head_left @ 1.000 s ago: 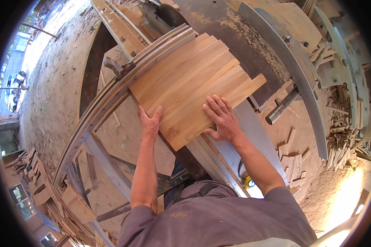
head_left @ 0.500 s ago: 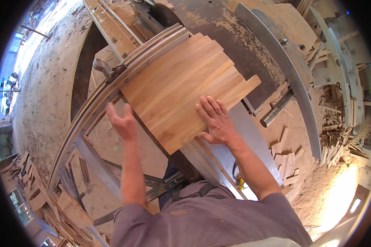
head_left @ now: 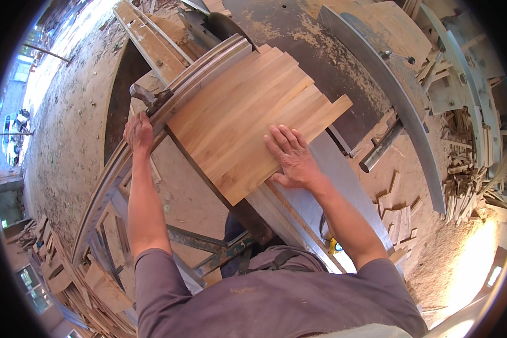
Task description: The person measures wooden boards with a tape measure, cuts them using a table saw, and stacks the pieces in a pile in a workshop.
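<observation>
A glued-up light wood panel with a stepped right end lies on the saw table, its far long edge against the long rail. My right hand rests palm down on the panel's near edge, fingers extended and thumb at the rim. My left hand is closed over the rail beside a metal clamp-like stop, its fingertips partly hidden. The panel's left end sits just to the right of that hand.
Beyond the panel is a dark, sawdust-strewn table surface. A curved-looking metal rail and a round bar stand to the right. Offcuts pile at the far right and scrap wood at lower left. A yellow tape measure lies near my body.
My left hand has moved left and away from me, from hovering beside the panel's left end onto the rail. My right hand stays flat on the panel, which looks nearly unmoved.
</observation>
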